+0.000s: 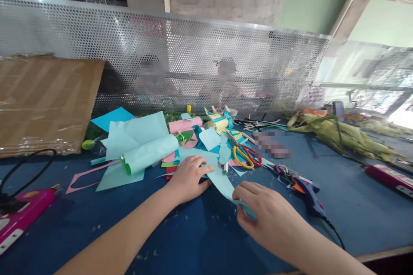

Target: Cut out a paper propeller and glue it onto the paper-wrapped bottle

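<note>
A light blue paper strip (222,182) runs diagonally from the pile toward me. My right hand (266,212) has its near end between thumb and curled fingers. Beside the strip's left edge, my left hand (192,177) rests low with thumb and index apart, its fingertips touching the paper. Just beyond lie scissors (247,154) with yellow and red handles, and a small white marker with a green end (225,168). To the left is a green bottle wrapped in light blue paper (150,154). A blue glue gun (303,189) lies right of my right hand.
Pink-wrapped (185,124) and yellow-wrapped bottles (219,125) lie behind. Magenta power strips (27,212) sit at both sides. Corn husks (348,135) lie at right, cardboard (48,103) stands at left. A perforated metal screen (200,38) closes the back; people show blurrily through it.
</note>
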Demonstrator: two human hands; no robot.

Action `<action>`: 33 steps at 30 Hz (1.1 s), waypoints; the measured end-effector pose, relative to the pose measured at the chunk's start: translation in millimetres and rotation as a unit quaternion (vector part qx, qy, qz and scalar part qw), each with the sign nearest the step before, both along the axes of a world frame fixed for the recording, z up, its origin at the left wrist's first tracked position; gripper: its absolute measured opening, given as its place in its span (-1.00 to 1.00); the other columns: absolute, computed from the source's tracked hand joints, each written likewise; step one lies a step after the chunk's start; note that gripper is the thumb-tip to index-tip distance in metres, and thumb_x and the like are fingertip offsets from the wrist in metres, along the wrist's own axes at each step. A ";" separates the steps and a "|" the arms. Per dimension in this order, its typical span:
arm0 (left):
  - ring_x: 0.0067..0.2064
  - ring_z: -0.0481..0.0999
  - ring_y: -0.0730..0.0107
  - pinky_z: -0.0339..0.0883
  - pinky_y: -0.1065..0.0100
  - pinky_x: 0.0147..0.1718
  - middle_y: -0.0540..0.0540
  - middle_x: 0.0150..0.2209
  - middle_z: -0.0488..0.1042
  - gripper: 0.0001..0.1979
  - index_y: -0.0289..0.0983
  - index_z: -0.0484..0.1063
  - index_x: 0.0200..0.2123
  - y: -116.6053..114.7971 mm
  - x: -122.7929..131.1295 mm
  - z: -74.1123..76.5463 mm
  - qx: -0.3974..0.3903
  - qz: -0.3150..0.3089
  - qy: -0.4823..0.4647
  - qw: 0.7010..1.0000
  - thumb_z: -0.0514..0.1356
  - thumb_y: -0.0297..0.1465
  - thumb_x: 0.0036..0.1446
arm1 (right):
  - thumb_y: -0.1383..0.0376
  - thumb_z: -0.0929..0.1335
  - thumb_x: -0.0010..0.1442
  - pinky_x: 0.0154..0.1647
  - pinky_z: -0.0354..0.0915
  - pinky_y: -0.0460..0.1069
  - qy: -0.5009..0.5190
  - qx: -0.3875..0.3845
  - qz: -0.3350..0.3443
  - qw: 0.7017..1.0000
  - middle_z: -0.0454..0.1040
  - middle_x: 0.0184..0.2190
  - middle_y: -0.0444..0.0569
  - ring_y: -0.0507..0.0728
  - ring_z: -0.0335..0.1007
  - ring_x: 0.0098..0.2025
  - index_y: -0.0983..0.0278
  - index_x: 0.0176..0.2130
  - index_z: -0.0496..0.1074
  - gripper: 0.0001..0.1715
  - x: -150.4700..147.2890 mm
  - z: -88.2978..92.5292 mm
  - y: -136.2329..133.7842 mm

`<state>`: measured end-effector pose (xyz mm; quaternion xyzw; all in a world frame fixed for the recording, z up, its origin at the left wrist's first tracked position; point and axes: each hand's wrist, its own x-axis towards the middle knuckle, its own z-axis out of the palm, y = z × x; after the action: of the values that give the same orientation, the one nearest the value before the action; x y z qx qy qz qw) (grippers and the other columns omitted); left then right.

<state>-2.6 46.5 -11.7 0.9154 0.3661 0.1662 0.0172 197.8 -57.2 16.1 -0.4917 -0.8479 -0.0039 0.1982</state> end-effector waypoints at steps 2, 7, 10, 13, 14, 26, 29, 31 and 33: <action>0.00 0.35 0.05 0.22 0.05 -0.01 -0.19 -0.11 0.43 -0.69 -0.16 0.51 -0.07 -0.1 0.9 2.0 -0.007 -0.024 -0.011 1.000 0.14 -0.44 0.11 | 0.51 0.24 0.04 -0.39 0.20 -0.07 0.057 -0.055 0.027 0.996 0.44 -0.41 -0.11 0.08 0.38 -0.40 0.22 -0.33 0.35 -0.77 0.9 10.6 -4.9; -0.07 0.36 0.16 0.25 0.13 -0.05 -0.15 -0.15 0.38 -0.70 -0.13 0.56 -0.18 -1.0 5.1 4.2 -0.037 -0.025 -0.124 0.991 0.15 -0.53 0.08 | 0.42 0.27 0.17 -0.31 0.23 -0.11 0.096 -0.185 0.120 0.971 0.48 -0.35 -0.15 0.04 0.39 -0.35 0.18 -0.23 0.38 -0.81 2.3 35.8 1.0; -0.14 0.37 0.16 0.27 0.12 -0.08 -0.15 -0.26 0.36 -0.71 -0.17 0.58 -0.22 0.5 5.9 8.1 -0.047 0.070 -0.184 0.979 0.15 -0.53 0.04 | 0.39 0.20 0.26 -0.30 0.24 -0.08 0.088 -0.199 0.140 0.966 0.49 -0.33 -0.10 0.07 0.40 -0.33 0.19 -0.17 0.40 -0.76 3.1 40.8 20.9; -0.28 0.42 0.21 0.30 0.16 -0.16 -0.11 -0.36 0.42 -0.71 -0.18 0.59 -0.27 4.0 3.8 14.1 -0.143 0.109 -0.247 0.952 0.11 -0.52 0.02 | 0.46 0.19 0.22 -0.16 0.24 -0.02 0.107 -0.178 0.148 0.967 0.50 -0.18 -0.03 0.14 0.41 -0.16 0.21 -0.13 0.43 -0.67 0.2 34.9 50.9; -0.31 0.44 0.22 0.31 0.18 -0.18 -0.09 -0.37 0.46 -0.72 -0.18 0.59 -0.28 5.3 2.8 15.4 -0.199 0.110 -0.283 0.932 0.11 -0.50 0.01 | 0.45 0.21 0.20 -0.18 0.24 -0.01 0.122 -0.175 0.130 0.968 0.51 -0.18 -0.02 0.14 0.41 -0.17 0.21 -0.13 0.44 -0.68 -1.8 30.8 61.6; -0.12 0.49 0.18 0.33 0.28 -0.17 -0.15 -0.23 0.53 -0.69 -0.29 0.42 -0.25 11.4 3.6 4.3 -0.331 0.134 -0.487 0.797 0.24 -0.24 -0.05 | 0.26 0.30 0.16 -0.34 0.24 -0.05 0.290 -0.137 0.042 0.946 0.53 -0.30 -0.09 0.07 0.39 -0.33 0.23 -0.28 0.43 -0.87 -10.9 -12.2 95.5; -0.25 0.53 0.24 0.36 0.25 -0.22 -0.08 -0.31 0.52 -0.54 -0.23 0.31 -0.07 5.7 6.4 11.2 -0.356 0.110 -0.516 0.771 0.28 -0.33 -0.10 | 0.29 0.25 0.20 -0.32 0.26 -0.04 0.314 -0.100 0.037 0.943 0.54 -0.23 -0.07 0.10 0.41 -0.24 0.20 -0.21 0.44 -0.79 -9.0 -11.3 91.1; -0.27 0.53 0.26 0.36 0.24 -0.21 -0.07 -0.32 0.53 -0.45 -0.22 0.26 0.01 1.2 8.9 16.6 -0.379 0.089 -0.528 0.755 0.29 -0.37 -0.11 | 0.28 0.29 0.17 -0.29 0.27 -0.03 0.329 -0.056 0.015 0.943 0.54 -0.23 -0.05 0.12 0.42 -0.22 0.20 -0.19 0.44 -0.81 -7.8 -11.0 90.6; -0.24 0.53 0.24 0.35 0.23 -0.17 -0.10 -0.30 0.54 -0.50 -0.25 0.32 -0.02 -3.0 11.3 21.2 -0.400 0.077 -0.514 0.755 0.28 -0.38 -0.10 | 0.28 0.34 0.12 -0.25 0.28 -0.01 0.327 -0.013 -0.006 0.945 0.53 -0.27 -0.05 0.13 0.40 -0.24 0.19 -0.22 0.45 -0.83 -6.5 -11.0 91.1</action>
<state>8.8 43.5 9.5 0.5710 0.4043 0.4509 0.5543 191.3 33.9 5.1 -0.4739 -0.7331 0.1672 0.4583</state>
